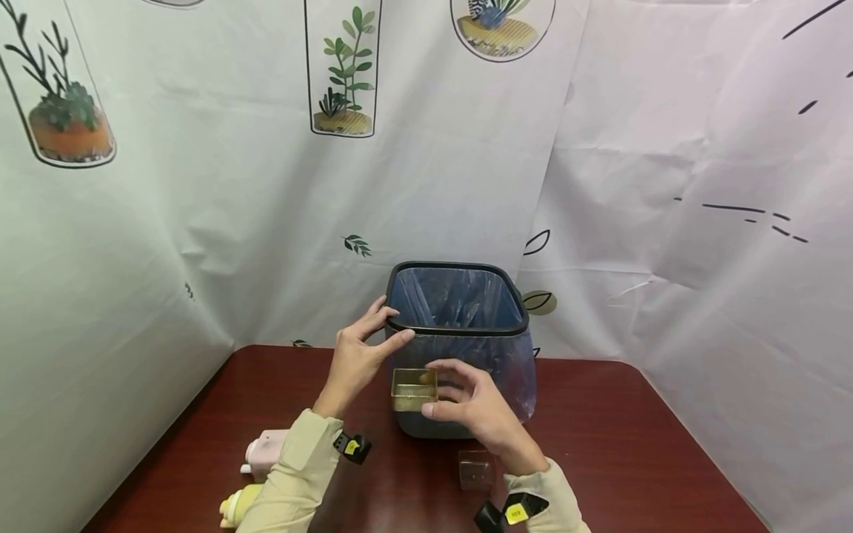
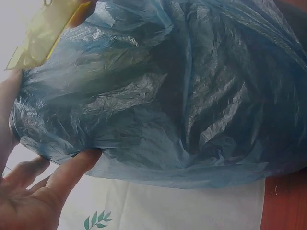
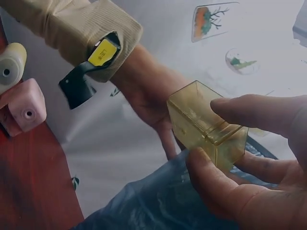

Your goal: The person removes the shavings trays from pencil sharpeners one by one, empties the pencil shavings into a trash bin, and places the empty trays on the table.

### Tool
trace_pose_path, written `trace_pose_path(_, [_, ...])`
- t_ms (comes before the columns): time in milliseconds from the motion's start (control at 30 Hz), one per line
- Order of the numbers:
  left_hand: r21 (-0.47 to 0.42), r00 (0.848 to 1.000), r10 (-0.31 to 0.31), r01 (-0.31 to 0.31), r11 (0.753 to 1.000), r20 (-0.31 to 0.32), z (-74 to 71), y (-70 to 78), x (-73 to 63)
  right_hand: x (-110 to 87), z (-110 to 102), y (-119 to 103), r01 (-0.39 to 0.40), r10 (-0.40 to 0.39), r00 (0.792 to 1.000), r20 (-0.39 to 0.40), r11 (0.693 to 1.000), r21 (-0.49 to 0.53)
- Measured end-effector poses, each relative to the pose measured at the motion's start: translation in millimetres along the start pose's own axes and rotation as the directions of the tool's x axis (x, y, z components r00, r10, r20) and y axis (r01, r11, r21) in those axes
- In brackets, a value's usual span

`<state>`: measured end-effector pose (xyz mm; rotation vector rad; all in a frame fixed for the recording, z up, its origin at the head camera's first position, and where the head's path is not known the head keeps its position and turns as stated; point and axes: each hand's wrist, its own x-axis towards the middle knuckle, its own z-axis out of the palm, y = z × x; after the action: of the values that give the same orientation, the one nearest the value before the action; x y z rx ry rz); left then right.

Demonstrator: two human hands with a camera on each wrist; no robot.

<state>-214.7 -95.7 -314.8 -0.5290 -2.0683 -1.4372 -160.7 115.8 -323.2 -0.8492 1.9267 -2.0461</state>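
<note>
A trash bin point(image 1: 456, 332) with a black rim and a blue plastic bag point(image 2: 144, 105) lining it stands on the table. My left hand point(image 1: 356, 355) holds the bin at its near left rim corner, thumb on the front and fingers along the side. In front of the bin, my right hand point(image 1: 476, 403) pinches a small see-through yellow plastic box point(image 3: 206, 124) between thumb and fingers. The box is below the rim in the head view. A second clear plastic box point(image 1: 476, 470) lies on the table beside my right wrist.
Left of my left forearm lie a pink bottle point(image 1: 265, 451) and a yellow bottle point(image 1: 240, 505), partly hidden by the sleeve. The dark red table point(image 1: 600, 444) meets a white printed cloth point(image 1: 453, 185) behind and at both sides.
</note>
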Motion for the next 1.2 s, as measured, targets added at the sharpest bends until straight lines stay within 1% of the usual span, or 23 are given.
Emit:
trace_pose_path(233, [0.012,1.0,0.02,-0.02,1.0,0.003,-0.5,-0.5,-0.1,-3.5,0.5,8.3,-0.014,0.014,1.0,-0.006,1.0,0.009])
trace_pose_path(467, [-0.006,1.0,-0.009,0.009,1.0,-0.006,0.6,-1.4,-0.2,-7.6,2.5,13.4,-0.052,0.052,0.998,-0.024,0.998,0.022])
trace_pose_path(667, [-0.019,1.0,-0.007,0.007,1.0,-0.008,0.7,-1.4,-0.1,-7.5,2.4,17.5,-0.07,0.07,0.997,-0.033,0.997,0.013])
trace_pose_path(833, [-0.029,1.0,-0.012,0.012,1.0,-0.001,1.6,-1.0,-0.4,-6.5,0.6,25.3,-0.082,0.081,0.996,-0.029,0.996,-0.044])
trace_pose_path(1067, [-0.029,1.0,-0.027,0.027,0.999,-0.006,1.2,-1.0,-1.3,-5.8,-2.6,35.3,-0.163,0.157,0.986,-0.051,0.977,-0.141])
trace_pose_path(1200, [-0.032,1.0,-0.026,0.026,0.999,-0.007,2.0,-1.8,-0.9,-4.3,-3.6,39.4,-0.188,0.183,0.982,-0.041,0.965,-0.184])
